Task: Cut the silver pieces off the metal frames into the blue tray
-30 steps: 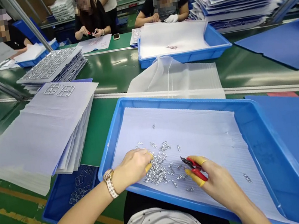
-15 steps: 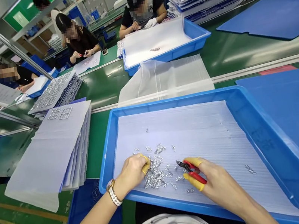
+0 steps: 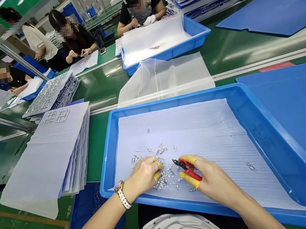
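My right hand (image 3: pixel 209 173) is closed round the red handles of a pair of side cutters (image 3: pixel 187 168). Their dark jaws point left, and yellow finger cots cover the thumb and forefinger. At the left, my left hand (image 3: pixel 143 174) reaches over a heap of small shiny silver parts (image 3: pixel 162 180). Its fingers, also in yellow cots, are bent downward with the tips somewhat apart; nothing shows between them. The heap lies on a white sheet (image 3: pixel 196 131) that lines a big blue tray (image 3: pixel 174 100). A few loose parts (image 3: pixel 251 166) rest at the right.
Left of the tray is a stack of white sheets (image 3: pixel 44 143) with silver frames (image 3: pixel 57 116) on top. A blue bin (image 3: pixel 90 217) stands lower down. Behind are clear plastic film (image 3: pixel 176 76), another blue tray (image 3: pixel 196 41) and several co-workers at a bench. A blue board (image 3: pixel 291 108) lies at right.
My left hand has shifted right over the heap, its fingertips going from pinched to more spread, uncovering parts on its left. My right hand with the side cutters has moved slightly left.
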A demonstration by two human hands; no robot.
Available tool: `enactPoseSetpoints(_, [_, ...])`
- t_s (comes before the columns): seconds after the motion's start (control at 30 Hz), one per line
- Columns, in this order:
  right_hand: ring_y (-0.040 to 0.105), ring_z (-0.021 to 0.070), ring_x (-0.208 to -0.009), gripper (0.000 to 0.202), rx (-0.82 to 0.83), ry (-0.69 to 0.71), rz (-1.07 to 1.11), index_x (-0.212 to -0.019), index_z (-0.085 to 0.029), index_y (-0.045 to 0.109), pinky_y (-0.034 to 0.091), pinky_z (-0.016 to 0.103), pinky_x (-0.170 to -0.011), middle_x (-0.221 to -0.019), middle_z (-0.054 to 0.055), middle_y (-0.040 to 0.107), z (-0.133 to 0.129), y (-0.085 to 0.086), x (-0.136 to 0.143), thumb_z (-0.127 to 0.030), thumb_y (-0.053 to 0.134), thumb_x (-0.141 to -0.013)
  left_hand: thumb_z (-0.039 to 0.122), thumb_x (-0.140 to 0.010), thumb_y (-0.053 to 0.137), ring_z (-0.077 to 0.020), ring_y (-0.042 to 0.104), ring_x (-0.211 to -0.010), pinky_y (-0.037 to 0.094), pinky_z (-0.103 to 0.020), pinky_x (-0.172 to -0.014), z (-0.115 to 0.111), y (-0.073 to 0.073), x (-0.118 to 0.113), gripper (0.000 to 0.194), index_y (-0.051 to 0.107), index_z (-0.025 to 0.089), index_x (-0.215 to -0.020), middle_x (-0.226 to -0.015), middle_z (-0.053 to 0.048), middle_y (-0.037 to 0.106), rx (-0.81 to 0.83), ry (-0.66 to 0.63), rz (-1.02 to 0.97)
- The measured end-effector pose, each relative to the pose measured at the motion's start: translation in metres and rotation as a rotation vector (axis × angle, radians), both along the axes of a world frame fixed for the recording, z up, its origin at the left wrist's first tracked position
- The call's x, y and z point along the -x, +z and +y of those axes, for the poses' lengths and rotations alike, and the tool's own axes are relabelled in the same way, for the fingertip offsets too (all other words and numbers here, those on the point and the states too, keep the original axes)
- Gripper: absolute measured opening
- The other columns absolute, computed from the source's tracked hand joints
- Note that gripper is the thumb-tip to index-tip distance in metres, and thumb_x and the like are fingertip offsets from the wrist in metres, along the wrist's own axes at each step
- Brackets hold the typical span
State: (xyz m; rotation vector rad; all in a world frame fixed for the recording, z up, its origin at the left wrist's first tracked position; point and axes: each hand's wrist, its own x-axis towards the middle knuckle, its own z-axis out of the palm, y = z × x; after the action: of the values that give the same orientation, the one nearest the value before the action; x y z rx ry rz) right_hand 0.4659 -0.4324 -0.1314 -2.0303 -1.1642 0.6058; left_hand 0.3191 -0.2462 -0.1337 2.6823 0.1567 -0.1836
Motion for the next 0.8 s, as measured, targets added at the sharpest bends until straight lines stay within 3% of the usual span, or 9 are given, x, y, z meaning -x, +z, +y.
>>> enactPoseSetpoints(0.23, [0.066, 0.0247, -0.085, 0.029, -0.026, -0.015, 0.039, -0.105, -0.022, 0.062, 0.051, 0.037, -0.074, -0.095, 0.007, 0.071, -0.002, 0.000, -0.002, -0.036, 0.053, -0.081, 0.015, -0.080, 0.061, -0.0197, 0.057, -0.076, 0.046, -0.031, -0.070, -0.001, -0.007, -0.006, 0.011, 0.065, 0.019, -0.089, -0.084, -0.005, 0.060, -0.022, -0.023, 0.038])
enactPoseSetpoints(0.37, [0.066, 0.0254, -0.086, 0.031, -0.020, -0.016, 0.068, -0.106, -0.020, 0.062, 0.050, 0.038, -0.075, -0.094, 0.007, 0.070, -0.002, 0.000, -0.002, -0.036, 0.054, -0.080, 0.013, -0.081, 0.058, -0.0184, 0.057, -0.074, 0.045, -0.031, -0.071, 0.002, -0.004, -0.004, 0.008, 0.063, 0.019, -0.079, -0.080, -0.004, 0.060, 0.010, -0.003, 0.025])
enactPoseSetpoints(0.5, [0.065, 0.0244, -0.088, 0.033, -0.057, -0.042, 0.181, -0.106, -0.020, 0.061, 0.049, 0.037, -0.078, -0.097, 0.007, 0.070, 0.003, 0.007, 0.004, -0.037, 0.057, -0.078, 0.012, -0.083, 0.056, -0.0168, 0.059, -0.080, 0.046, -0.029, -0.077, 0.005, 0.015, -0.003, 0.008, 0.060, 0.019, -0.085, -0.085, -0.003, 0.063, 0.065, 0.047, -0.032])
enactPoseSetpoints(0.67, [0.061, 0.0186, -0.070, 0.028, -0.154, -0.163, 0.375, -0.099, -0.022, 0.060, 0.048, 0.033, -0.069, -0.088, 0.003, 0.069, 0.020, 0.023, 0.016, -0.036, 0.063, -0.074, 0.010, -0.080, 0.055, -0.0130, 0.052, -0.068, 0.042, -0.024, -0.063, -0.003, 0.048, -0.012, 0.010, 0.059, 0.019, -0.083, -0.079, -0.001, 0.060, 0.255, 0.174, -0.149])
enactPoseSetpoints(0.8, [0.054, 0.0149, -0.064, 0.017, -0.289, -0.222, 0.548, -0.085, -0.022, 0.060, 0.045, 0.030, -0.063, -0.077, -0.001, 0.064, 0.030, 0.028, 0.017, -0.032, 0.066, -0.074, 0.011, -0.078, 0.057, -0.0129, 0.048, -0.064, 0.039, -0.025, -0.062, -0.013, 0.060, -0.020, 0.009, 0.061, 0.019, -0.080, -0.073, 0.000, 0.056, 0.308, 0.209, -0.204])
